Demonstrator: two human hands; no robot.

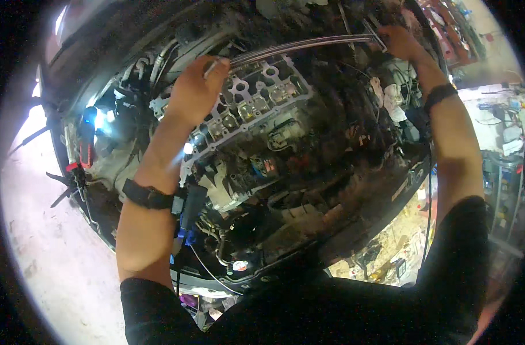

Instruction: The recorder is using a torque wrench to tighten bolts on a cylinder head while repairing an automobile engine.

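A long, slim metal bar (300,45) with a short crosspiece at its right end spans the far side of an open engine bay. My left hand (200,89) is closed round the bar's left end, above the corner of the engine's exposed cylinder head (257,106). At the other end, my right hand (399,43) grips the bar beside the crosspiece, its fingers partly hidden. Below the bar, the cylinder head shows a pale metal frame with round openings. Whether the bar touches the engine I cannot tell.
A bright work light (96,118) shines at the left of the bay, near a red-handled tool (86,152). Hoses (221,247) and cables lie toward the near edge. Pale rags or wrapping (393,100) sit on the right side. A cluttered bench (498,121) stands beyond the car.
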